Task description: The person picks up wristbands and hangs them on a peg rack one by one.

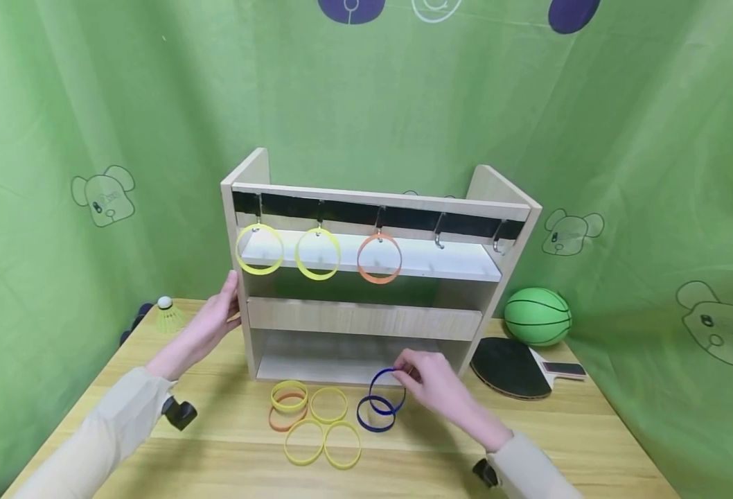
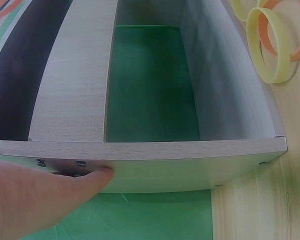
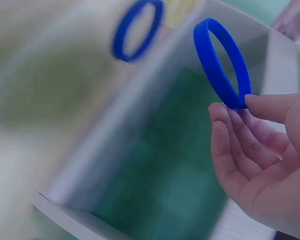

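My right hand [image 1: 431,384] pinches a blue ring [image 3: 222,62] between thumb and fingers, raised in front of the rack's bottom shelf. Another blue ring [image 1: 375,424] lies on the table just below it. My left hand [image 1: 215,315] rests flat against the outer left side of the wooden rack [image 1: 366,317]; in the left wrist view its thumb touches the side panel [image 2: 190,172]. From the rack's hooks hang a yellow ring [image 1: 260,271], a second yellow ring [image 1: 318,276] and an orange ring [image 1: 379,279]. Two hooks at the right [image 1: 439,232] hold nothing.
Several yellow rings [image 1: 343,466] and an orange ring [image 1: 279,426] lie on the table in front of the rack. A shuttlecock [image 1: 169,317] stands at the back left. A green ball [image 1: 537,317] and a black paddle [image 1: 510,367] are right of the rack.
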Motion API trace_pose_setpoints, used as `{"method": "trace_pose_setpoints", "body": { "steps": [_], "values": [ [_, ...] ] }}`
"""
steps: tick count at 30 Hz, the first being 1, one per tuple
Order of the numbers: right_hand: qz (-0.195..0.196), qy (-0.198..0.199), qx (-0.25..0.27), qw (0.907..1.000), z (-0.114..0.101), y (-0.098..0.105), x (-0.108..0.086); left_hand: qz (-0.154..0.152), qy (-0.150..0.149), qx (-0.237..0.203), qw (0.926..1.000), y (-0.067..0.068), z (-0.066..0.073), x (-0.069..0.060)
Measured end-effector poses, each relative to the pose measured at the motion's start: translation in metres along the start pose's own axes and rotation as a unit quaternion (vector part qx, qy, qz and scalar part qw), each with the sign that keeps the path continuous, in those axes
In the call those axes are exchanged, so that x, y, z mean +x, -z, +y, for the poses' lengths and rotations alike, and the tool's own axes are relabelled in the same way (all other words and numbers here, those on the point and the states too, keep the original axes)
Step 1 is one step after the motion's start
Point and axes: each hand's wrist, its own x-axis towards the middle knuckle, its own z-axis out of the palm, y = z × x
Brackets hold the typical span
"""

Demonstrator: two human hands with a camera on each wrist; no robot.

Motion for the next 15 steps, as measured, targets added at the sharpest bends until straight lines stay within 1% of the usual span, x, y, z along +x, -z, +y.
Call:
{"method": "trace_pose_setpoints", "body": {
  "steps": [7, 11, 13, 15],
  "values": [
    [0.030, 0.024, -0.035, 0.9986, -0.021, 0.057, 0.014, 0.000, 0.004, 0.004, 1.0000, 0.001, 0.001, -0.001],
    [0.071, 0.061, -0.054, 0.9942, -0.032, 0.090, 0.024, 0.000, 0.006, 0.004, 1.0000, 0.001, 0.001, -0.001],
    [0.096, 0.079, -0.063, 0.9902, -0.038, 0.108, 0.029, -0.001, 0.007, 0.004, 1.0000, 0.001, 0.001, -0.001],
    [0.117, 0.089, -0.078, 0.9861, -0.043, 0.125, 0.035, -0.001, 0.008, 0.004, 1.0000, 0.001, 0.001, -0.001]
  ]
}}
